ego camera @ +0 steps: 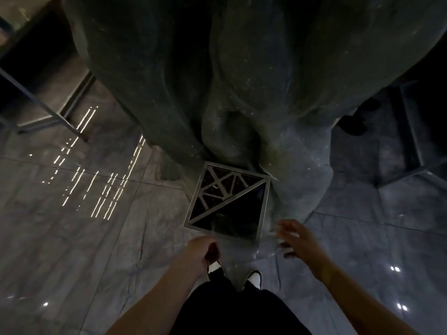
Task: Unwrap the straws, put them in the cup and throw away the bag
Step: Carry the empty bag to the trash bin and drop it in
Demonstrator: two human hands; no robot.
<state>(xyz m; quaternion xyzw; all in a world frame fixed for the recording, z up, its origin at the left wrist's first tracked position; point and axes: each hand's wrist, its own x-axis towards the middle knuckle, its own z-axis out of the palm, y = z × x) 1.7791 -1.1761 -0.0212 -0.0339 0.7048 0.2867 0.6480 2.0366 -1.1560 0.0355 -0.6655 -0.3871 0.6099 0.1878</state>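
Head view, dim light, and one square bin top point(227, 200) is seen from above, metal-framed and split along a diagonal: one half latticed, the other half a dark opening. Behind the bin, one large draped mass of dark cloth point(242, 68) is spread across the upper part of the view. Two hands are counted, both just short of the bin's near edge. The left hand point(202, 250) is held at the bin's near-left corner, knuckles up, fingers curled under into a loose fist; whether anything is pinched inside cannot be told. The right hand point(294, 238) is held at the bin's near-right corner, fingers spread wide and blurred, palm turned toward the bin, nothing clasped in it. A faint clear sheen is made out over the dark opening, possibly the bag point(226, 226), but it is too murky to be sure. Two shoes with white toes point(214, 267) are seen on the glossy tiled floor point(72, 226) just short of the bin, between the two forearms. Two dark metal frames are noted, one far left of the bin, one far right.
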